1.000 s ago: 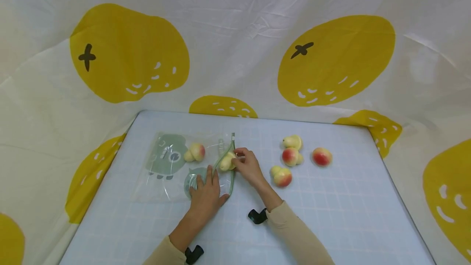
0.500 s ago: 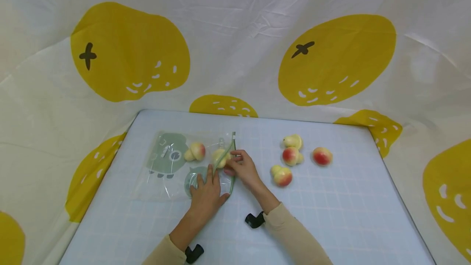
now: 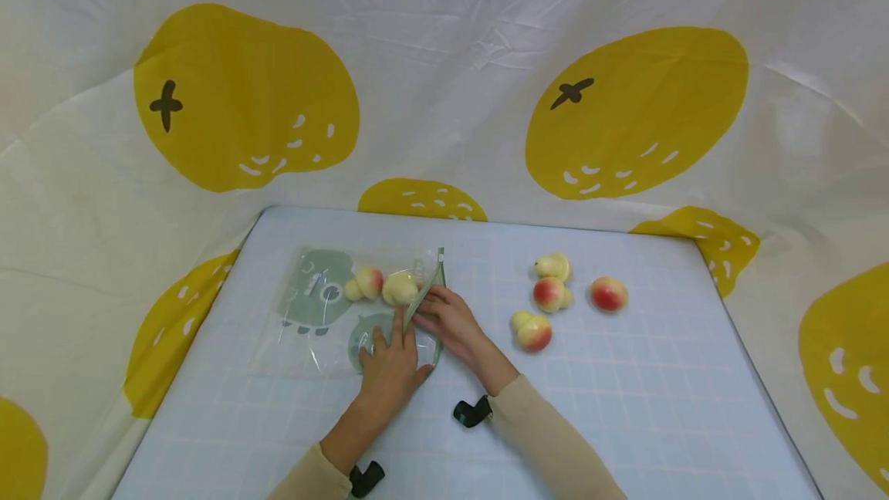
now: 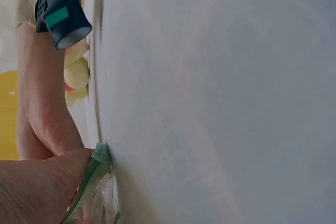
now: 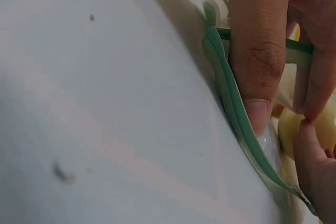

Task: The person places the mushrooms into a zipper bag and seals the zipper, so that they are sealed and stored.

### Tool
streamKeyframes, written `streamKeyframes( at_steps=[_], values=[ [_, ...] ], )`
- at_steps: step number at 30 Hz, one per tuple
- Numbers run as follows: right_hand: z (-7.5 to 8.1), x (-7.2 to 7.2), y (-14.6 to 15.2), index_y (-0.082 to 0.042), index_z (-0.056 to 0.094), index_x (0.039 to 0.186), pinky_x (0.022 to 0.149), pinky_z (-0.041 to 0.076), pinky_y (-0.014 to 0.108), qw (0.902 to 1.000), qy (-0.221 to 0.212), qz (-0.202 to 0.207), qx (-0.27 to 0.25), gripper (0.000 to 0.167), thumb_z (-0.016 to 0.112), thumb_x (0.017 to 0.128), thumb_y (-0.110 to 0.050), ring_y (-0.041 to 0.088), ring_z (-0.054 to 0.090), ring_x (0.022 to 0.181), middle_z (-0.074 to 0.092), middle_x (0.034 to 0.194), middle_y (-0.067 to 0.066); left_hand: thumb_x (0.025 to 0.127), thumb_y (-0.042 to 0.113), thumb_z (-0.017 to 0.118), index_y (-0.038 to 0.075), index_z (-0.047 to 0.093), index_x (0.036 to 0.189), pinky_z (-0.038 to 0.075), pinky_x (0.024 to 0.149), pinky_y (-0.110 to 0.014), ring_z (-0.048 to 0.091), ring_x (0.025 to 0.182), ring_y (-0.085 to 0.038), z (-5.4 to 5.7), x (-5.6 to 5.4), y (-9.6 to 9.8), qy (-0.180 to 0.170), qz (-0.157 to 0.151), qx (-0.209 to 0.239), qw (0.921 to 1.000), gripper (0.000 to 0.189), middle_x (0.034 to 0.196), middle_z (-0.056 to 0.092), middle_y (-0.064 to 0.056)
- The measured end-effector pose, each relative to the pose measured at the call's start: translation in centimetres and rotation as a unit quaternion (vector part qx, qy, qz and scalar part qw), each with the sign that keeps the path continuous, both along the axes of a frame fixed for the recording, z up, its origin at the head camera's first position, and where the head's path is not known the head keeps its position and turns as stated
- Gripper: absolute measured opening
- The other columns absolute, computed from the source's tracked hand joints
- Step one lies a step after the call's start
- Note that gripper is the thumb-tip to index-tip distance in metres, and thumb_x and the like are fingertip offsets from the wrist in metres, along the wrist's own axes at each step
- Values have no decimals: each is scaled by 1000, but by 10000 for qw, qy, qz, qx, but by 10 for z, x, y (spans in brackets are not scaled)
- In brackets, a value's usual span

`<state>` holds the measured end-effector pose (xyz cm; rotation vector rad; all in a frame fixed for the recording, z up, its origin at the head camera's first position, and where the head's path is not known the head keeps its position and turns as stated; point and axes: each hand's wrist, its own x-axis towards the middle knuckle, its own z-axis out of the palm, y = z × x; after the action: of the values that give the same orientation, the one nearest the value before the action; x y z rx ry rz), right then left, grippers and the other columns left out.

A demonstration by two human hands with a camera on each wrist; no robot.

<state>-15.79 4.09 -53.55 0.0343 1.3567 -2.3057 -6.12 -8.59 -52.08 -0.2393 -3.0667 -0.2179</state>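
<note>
A clear zip bag (image 3: 292,361) with green cartoon prints lies flat on the table, its green-edged mouth facing right. Inside it are a red-and-yellow toy fruit (image 3: 370,282) and a pale yellow toy pear (image 3: 398,289), side by side. My left hand (image 3: 389,365) rests on the bag with fingers spread, index fingertip at the raised green edge and thumb at the near corner of the mouth. My right hand (image 3: 451,324) reaches into the mouth from the right; its thumb (image 5: 257,111) and fingers extend past the green strip, just behind the pear. The bag's edge partly hides those fingertips.
Right of the bag lie a yellow toy pear (image 3: 552,267), two knobbed red-and-yellow toy fruits (image 3: 549,295), and a rounder red toy peach (image 3: 607,295). A patterned curtain (image 3: 444,99) hangs behind the pale table (image 3: 625,407). Black wrist cameras sit on both forearms.
The pear has moved left from the bag's mouth deeper inside, beside the other fruit, which has shifted slightly left. My right hand has followed it left into the mouth and let go; my left hand stays put.
</note>
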Motion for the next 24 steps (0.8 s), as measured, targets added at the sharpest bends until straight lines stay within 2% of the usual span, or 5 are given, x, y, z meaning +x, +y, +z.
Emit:
streamKeyframes(
  at_steps=[4,7,15,19,24],
  values=[
    [-2,-8,-6,7,43,144,102,45,42,9972,-559,-43,-495,45,42,100,7,27,56,120,52,140,22,81,51,80,-2,44,147,43,81,-74,44,124,-59,1,0,1,-134,32,33,9999,92,158,31,-22],
    [-3,-14,-11,7,43,144,104,43,42,9921,-899,-79,-875,41,40,103,3,29,53,124,50,141,22,82,50,79,-2,43,148,42,82,-75,42,126,-59,2,1,1,-276,43,85,9996,92,157,31,-23],
    [-6,-33,-26,4,55,123,107,40,41,9722,-1358,45,-1905,22,45,106,-4,30,52,129,50,143,20,81,48,81,-4,45,145,40,84,-77,41,126,-60,5,1,3,-299,38,129,9995,90,154,37,-25],
    [-9,-39,-33,4,52,127,107,40,38,9692,-1405,173,-2014,24,44,105,0,29,53,127,51,140,18,80,48,82,-4,46,144,40,84,-77,42,126,-60,4,2,3,-234,44,112,9997,90,153,37,-24],
    [-12,-44,-40,4,48,133,107,40,37,9707,-1361,223,-1969,30,44,104,1,31,50,130,49,143,19,78,46,84,-4,48,142,41,83,-76,44,124,-59,5,2,2,-69,19,63,10000,89,152,40,-25]
  ],
)
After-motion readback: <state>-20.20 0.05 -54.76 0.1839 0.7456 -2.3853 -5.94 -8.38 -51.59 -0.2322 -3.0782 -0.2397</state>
